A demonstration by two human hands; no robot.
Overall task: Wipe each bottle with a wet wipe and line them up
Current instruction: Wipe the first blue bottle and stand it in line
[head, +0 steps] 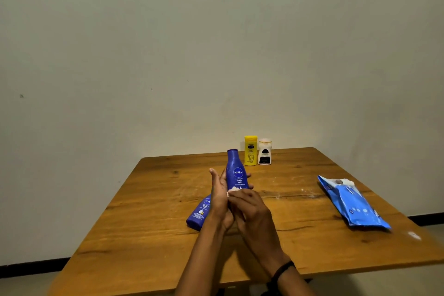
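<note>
The held bottle (237, 170), blue and labelled Nivea, stood upright in the air above the middle of the table (153, 199), cap end up, and both hands met at its lower part. The left hand (219, 197) wrapped it from behind, with fingertips showing past its right edge. The right hand (252, 211) was curled over a wet wipe (233, 190). Only a small white bunch of the wipe showed, pressed against the lower front of the label. We judged the step in hand to be the wiping of this bottle, with its upper body and cap not yet covered.

Just left of the hands, a second blue bottle (200, 212) lay on its side on the table, partly hidden by the left wrist. At the far edge, a yellow bottle (250, 151) and a white bottle (264, 152) stood upright, close together. We took these 2 for the start of the line. A blue wipes pack (353, 202) lay well apart to the right.

In our view, the next move called for drawing the wipe up toward the cap while the left hand turned the bottle, with a firm grip because damp plastic may slip. After that, we reckoned, the bottle would go upright beside the yellow one, leaving 1 lying bottle to wipe.
</note>
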